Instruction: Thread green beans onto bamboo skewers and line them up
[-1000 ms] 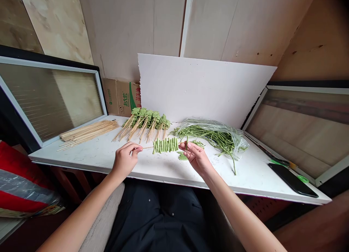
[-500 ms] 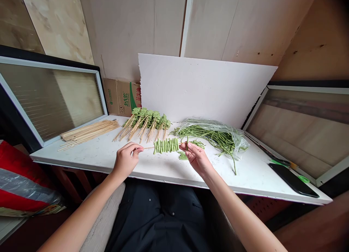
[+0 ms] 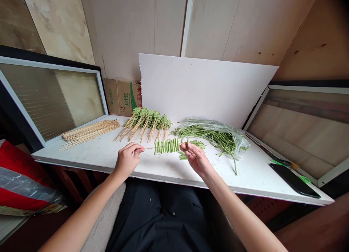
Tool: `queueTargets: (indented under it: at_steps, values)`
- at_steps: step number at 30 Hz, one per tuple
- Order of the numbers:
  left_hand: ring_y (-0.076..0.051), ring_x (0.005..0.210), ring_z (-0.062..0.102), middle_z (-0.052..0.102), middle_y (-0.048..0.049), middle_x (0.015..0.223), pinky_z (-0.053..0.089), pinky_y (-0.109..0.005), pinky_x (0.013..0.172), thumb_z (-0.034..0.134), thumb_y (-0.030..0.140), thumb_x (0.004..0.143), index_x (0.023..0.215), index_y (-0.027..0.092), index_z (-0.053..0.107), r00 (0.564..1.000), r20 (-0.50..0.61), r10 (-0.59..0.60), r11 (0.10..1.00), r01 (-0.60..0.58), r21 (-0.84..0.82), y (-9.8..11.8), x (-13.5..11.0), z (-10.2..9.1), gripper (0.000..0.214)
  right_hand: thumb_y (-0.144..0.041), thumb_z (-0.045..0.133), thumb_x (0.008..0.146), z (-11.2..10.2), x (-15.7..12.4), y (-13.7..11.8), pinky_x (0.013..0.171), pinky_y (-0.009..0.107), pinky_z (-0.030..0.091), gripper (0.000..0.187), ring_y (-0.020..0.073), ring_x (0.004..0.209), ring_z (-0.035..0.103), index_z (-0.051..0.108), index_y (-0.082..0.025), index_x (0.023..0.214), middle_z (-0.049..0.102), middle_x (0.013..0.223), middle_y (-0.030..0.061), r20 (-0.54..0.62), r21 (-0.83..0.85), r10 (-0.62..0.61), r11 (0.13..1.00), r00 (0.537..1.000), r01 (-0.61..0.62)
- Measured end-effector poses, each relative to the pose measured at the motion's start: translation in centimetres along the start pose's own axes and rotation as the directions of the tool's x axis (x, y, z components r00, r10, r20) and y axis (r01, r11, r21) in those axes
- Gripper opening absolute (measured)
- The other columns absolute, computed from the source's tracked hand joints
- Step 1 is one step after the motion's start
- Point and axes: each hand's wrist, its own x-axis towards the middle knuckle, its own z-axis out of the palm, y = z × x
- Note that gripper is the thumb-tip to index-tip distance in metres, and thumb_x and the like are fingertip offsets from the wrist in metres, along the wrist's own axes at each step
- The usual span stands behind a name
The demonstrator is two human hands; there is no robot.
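Between my hands a bamboo skewer (image 3: 149, 148) is held level above the table, carrying a row of short green bean pieces (image 3: 167, 146) side by side. My left hand (image 3: 128, 157) pinches the bare end of the skewer. At the other end, my right hand (image 3: 198, 158) has its thumb and fingers closed on one green bean piece (image 3: 187, 143), which stands upright at the skewer's tip. Below and behind the right hand lie loose cut bean pieces (image 3: 197, 145), partly hidden by it.
Finished bean skewers (image 3: 152, 118) are piled at the back, with bare bamboo skewers (image 3: 91, 131) to the left. Long green beans (image 3: 215, 135) spill from a plastic bag (image 3: 237, 135). A black phone (image 3: 294, 180) and scissors (image 3: 280, 160) lie right. A cardboard box (image 3: 124, 97) stands behind.
Both hands keep nearly the same pose on the skewer and bean piece. The whole view has shifted very slightly; nothing else visibly differs.
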Motion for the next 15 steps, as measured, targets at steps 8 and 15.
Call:
queueTargets:
  at_steps: [8, 15]
  values:
    - [-0.020, 0.082, 0.072, 0.078, -0.0045, 0.089, 0.056, -0.031, 0.076, 0.058, 0.014, 0.098, 0.086, 0.021, 0.075, 1.000, 0.011, -0.001, 1.000, 0.001, 0.010, 0.00, -0.04, -0.05, 0.022, -0.047, 0.091, 0.081, -0.22, 0.11, 0.17, 0.080, 0.026, 0.061, 0.028, 0.0239, 0.115, 0.072, 0.085, -0.024, 0.095, 0.081, 0.112, 0.0072, 0.010, -0.031, -0.026, 0.999, 1.000, 0.026]
    - [-0.020, 0.083, 0.074, 0.078, -0.0038, 0.088, 0.057, -0.031, 0.078, 0.057, 0.012, 0.097, 0.084, 0.021, 0.075, 1.000, -0.010, 0.022, 0.999, -0.022, 0.045, 0.51, 0.21, -0.48, 0.024, -0.046, 0.093, 0.076, -0.24, -0.03, -0.05, 0.073, 0.029, 0.059, 0.028, 0.0224, 0.097, 0.075, 0.084, -0.021, 0.084, 0.082, 0.095, 0.0073, -0.029, -0.067, -0.038, 0.997, 0.999, 0.036]
